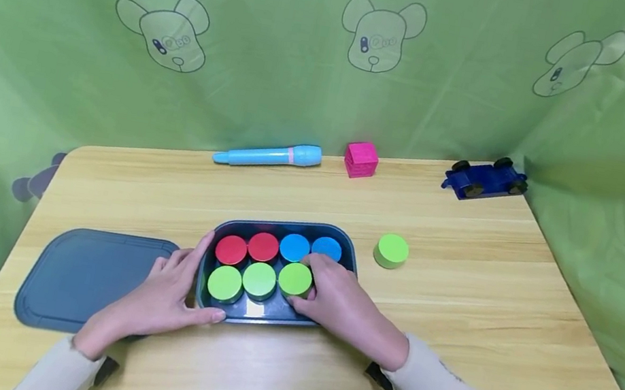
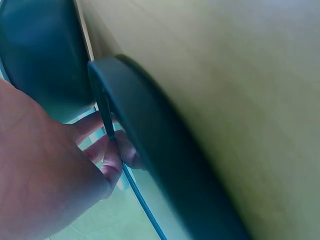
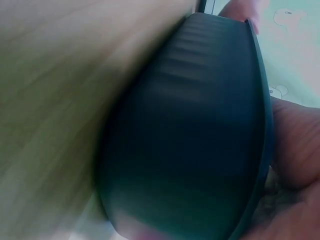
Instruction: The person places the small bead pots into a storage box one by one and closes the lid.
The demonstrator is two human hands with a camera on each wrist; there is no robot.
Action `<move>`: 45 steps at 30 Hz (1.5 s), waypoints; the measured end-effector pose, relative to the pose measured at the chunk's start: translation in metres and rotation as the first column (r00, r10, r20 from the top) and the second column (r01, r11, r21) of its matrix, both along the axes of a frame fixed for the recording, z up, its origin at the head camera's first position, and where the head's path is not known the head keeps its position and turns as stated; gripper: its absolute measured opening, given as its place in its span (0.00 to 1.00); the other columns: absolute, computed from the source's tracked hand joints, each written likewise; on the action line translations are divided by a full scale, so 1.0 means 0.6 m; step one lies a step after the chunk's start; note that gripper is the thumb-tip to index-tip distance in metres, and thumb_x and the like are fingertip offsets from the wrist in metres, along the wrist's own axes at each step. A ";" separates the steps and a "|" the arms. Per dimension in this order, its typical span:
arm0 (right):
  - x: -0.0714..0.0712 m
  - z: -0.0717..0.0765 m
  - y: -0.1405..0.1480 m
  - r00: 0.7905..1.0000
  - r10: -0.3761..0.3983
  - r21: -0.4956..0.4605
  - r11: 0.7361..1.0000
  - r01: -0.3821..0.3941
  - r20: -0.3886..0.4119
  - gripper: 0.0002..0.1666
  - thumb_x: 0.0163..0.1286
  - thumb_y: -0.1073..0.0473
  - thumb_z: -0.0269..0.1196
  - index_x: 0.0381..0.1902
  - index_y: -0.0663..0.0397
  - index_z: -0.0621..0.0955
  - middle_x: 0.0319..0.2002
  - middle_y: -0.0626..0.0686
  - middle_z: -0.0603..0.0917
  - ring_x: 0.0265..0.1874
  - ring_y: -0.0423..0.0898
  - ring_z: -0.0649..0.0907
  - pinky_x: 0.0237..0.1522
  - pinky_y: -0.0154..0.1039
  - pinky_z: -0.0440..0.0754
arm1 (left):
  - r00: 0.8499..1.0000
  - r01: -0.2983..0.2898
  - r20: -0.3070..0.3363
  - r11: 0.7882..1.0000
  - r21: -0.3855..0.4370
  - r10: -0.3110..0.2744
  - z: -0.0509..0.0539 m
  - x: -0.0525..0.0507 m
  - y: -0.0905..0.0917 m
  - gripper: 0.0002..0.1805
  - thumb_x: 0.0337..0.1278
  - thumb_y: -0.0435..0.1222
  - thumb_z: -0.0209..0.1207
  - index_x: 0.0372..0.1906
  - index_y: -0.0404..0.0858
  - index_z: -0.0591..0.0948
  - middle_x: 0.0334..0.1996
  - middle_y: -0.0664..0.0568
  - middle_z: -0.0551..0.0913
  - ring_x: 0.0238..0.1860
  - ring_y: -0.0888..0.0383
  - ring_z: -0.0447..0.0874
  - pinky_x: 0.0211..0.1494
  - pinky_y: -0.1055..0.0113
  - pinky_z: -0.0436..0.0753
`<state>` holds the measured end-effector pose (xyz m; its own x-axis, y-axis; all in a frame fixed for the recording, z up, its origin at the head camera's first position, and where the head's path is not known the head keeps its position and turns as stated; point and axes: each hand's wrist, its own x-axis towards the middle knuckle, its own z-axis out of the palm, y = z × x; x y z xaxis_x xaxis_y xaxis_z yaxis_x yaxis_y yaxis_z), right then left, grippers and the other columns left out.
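On the table stands a dark blue-grey box point(image 1: 267, 315) holding two red discs, two blue discs and two green discs. My right hand point(image 1: 346, 307) pinches a third thick green disc point(image 1: 295, 280) between thumb and fingers, inside the box at its near right. With thumb at the near rim and fingers along the left end, my left hand point(image 1: 165, 294) grips the box. The left wrist view shows this hand point(image 2: 55, 160) at the box's rim point(image 2: 150, 135), the fingers partly hidden. In the right wrist view the box wall point(image 3: 185, 125) covers most of the discs.
A matching flat lid point(image 1: 88, 275) lies left of the box, partly under the left arm. Another green disc point(image 1: 392, 251) sits to the right. Along the back edge are a blue toy microphone-like stick point(image 1: 269, 156), a pink cube point(image 1: 361, 160) and a blue toy car point(image 1: 485, 180).
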<state>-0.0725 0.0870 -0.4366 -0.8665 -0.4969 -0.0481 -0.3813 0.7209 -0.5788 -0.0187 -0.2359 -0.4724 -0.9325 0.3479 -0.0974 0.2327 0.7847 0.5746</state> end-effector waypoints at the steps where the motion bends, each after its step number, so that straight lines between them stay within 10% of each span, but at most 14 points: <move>1: 0.001 -0.001 -0.001 1.000 0.002 0.002 1.000 -0.002 -0.008 0.31 0.62 0.58 0.85 0.56 0.64 0.82 0.38 0.49 0.81 0.30 0.39 0.79 0.33 0.33 0.81 | 1.000 -0.002 0.004 1.000 0.002 0.002 0.000 0.000 0.000 0.73 0.56 0.73 0.69 0.91 0.54 0.33 0.79 0.37 0.67 0.77 0.39 0.61 0.65 0.37 0.63; 29: 0.011 0.013 0.021 0.999 0.023 -0.120 0.992 -0.026 -0.030 0.37 0.64 0.62 0.83 0.66 0.61 0.77 0.51 0.53 0.84 0.38 0.43 0.84 0.39 0.32 0.85 | 1.000 0.002 -0.001 1.000 0.008 -0.002 -0.001 0.001 -0.002 0.74 0.56 0.73 0.70 0.91 0.54 0.34 0.78 0.38 0.68 0.77 0.40 0.61 0.65 0.39 0.62; 45: -0.012 0.016 0.114 0.989 -0.126 -0.411 0.908 0.086 -0.072 0.26 0.70 0.66 0.76 0.63 0.55 0.82 0.43 0.55 0.85 0.31 0.46 0.81 0.31 0.36 0.80 | 1.000 0.003 0.004 1.000 0.001 -0.003 0.000 0.000 -0.001 0.73 0.56 0.73 0.69 0.91 0.55 0.34 0.79 0.39 0.68 0.77 0.41 0.62 0.64 0.41 0.62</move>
